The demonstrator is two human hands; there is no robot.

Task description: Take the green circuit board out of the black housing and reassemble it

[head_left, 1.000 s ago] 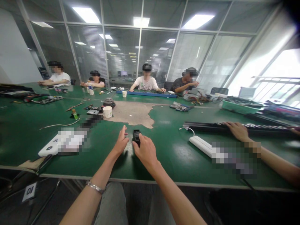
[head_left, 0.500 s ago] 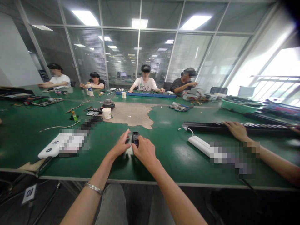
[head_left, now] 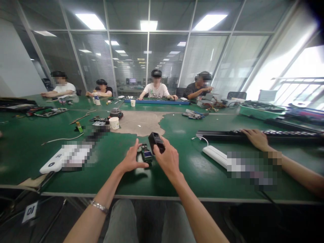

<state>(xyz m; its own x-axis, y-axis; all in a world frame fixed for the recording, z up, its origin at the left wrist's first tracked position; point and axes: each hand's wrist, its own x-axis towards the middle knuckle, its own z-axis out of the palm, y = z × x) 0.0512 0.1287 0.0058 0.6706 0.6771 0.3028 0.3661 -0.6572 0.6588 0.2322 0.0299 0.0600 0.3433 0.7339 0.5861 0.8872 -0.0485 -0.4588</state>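
Note:
A small green circuit board [head_left: 146,153] with a bluish screen on it lies on the green tabletop [head_left: 187,168] in front of me. Curved around its left side is my left hand [head_left: 131,159], its thumb and fingers apart; whether a fingertip touches the board I cannot tell. My right hand [head_left: 169,158] grips a black plastic housing [head_left: 154,139] with cut-outs in its face. That housing is tilted and raised just to the right of the board, clear of it.
A paper cup [head_left: 114,123] stands beyond my left hand. White power banks, one at left [head_left: 52,163] and one at right [head_left: 215,157], lie on either side. Another person's hand [head_left: 257,139] rests on a long black bar [head_left: 215,135] at right. Several people sit opposite.
The black housing has come up and to the right in my right hand, exposing the circuit board. My left hand has stayed nearly in place beside the board.

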